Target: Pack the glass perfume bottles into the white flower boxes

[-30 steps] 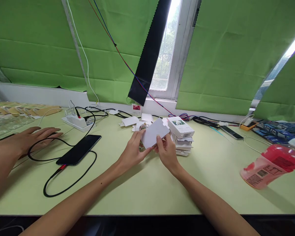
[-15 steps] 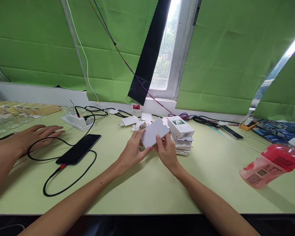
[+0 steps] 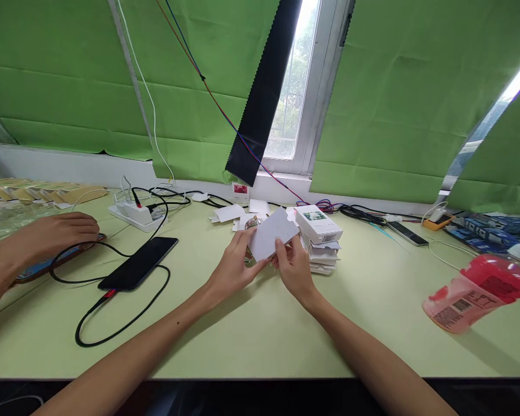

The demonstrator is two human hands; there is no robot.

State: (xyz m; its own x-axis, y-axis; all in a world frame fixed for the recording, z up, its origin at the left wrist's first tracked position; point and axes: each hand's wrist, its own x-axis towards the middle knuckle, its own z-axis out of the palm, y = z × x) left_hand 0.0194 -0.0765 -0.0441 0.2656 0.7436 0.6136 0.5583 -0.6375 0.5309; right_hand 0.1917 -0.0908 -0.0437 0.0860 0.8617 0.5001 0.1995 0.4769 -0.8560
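Flat white carton (image 3: 272, 234) sits pinched between both hands above the green table (image 3: 251, 323): I see my left hand (image 3: 234, 266) closed on its lower left corner, my right hand (image 3: 292, 263) gripping its lower edge (just beside the stack of white boxes (image 3: 320, 240)). Another person's hand (image 3: 54, 234) rests far left.

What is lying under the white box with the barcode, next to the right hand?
The white box lies on a stack of flat white cartons. The right hand covers the stack's left edge; its count is unclear.
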